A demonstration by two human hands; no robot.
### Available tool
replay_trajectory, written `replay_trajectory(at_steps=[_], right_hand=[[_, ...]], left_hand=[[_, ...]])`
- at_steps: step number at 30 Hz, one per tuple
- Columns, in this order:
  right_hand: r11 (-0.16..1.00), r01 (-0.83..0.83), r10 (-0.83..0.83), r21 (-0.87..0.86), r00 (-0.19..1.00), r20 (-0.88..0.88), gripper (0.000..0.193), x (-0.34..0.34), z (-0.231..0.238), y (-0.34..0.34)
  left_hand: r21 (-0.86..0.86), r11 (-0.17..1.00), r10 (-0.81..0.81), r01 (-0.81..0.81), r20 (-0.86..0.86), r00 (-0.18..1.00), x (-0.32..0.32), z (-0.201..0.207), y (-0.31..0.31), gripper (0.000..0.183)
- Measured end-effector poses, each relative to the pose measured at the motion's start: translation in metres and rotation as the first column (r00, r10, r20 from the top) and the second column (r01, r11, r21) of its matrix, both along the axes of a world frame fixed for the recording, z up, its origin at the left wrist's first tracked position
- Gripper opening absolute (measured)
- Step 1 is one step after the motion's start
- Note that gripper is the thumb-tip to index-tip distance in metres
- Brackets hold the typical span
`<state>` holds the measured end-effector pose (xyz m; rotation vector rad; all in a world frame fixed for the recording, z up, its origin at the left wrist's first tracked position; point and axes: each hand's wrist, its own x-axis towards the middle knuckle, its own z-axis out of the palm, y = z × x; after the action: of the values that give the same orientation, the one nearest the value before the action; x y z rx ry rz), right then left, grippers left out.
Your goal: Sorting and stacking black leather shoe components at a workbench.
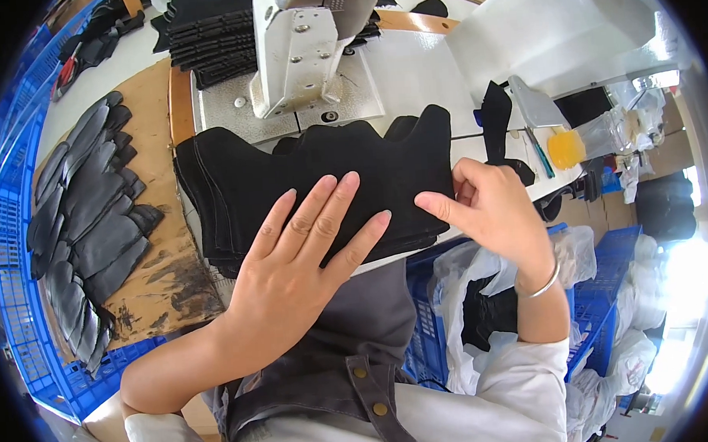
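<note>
A stack of black cut fabric pieces (319,167) with wavy far edges lies on the white table in front of the sewing machine (294,64). Flat on top of it, fingers spread, rests my left hand (304,264). My right hand (497,205) is at the stack's right edge: its fingers are curled against the side and the thumb reaches over the top piece. Those curled fingertips are partly hidden, so how many layers they hold does not show.
Dark shaped pieces (101,202) overlap on a brown board at left, beside blue crates (15,239). Behind the machine's left side sits another black stack (212,36). At right are a yellow-lidded clear container (566,150), a teal tool (541,159) and a plastic-lined blue crate (428,329).
</note>
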<state>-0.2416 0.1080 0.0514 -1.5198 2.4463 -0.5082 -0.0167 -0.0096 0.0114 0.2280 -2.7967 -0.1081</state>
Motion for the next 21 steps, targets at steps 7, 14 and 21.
replay_trajectory(at_steps=[7,14,21], right_hand=[[0.950,-0.029,-0.037,-0.312,0.979,-0.201,0.034,0.043,-0.001,0.006],[0.742,0.321,0.412,-0.588,0.473,0.779,0.055,0.059,0.032,0.012],[0.797,-0.094,0.500,-0.596,0.655,0.566,0.058,0.047,-0.002,0.012]], left_hand=[[0.099,0.995,-0.017,0.015,0.012,1.000,0.002,0.009,0.003,0.086],[-0.219,0.972,-0.004,-0.082,-0.366,0.931,0.021,0.032,-0.014,0.043],[-0.174,0.870,0.363,-0.461,-0.404,0.839,0.113,0.090,-0.082,0.059]])
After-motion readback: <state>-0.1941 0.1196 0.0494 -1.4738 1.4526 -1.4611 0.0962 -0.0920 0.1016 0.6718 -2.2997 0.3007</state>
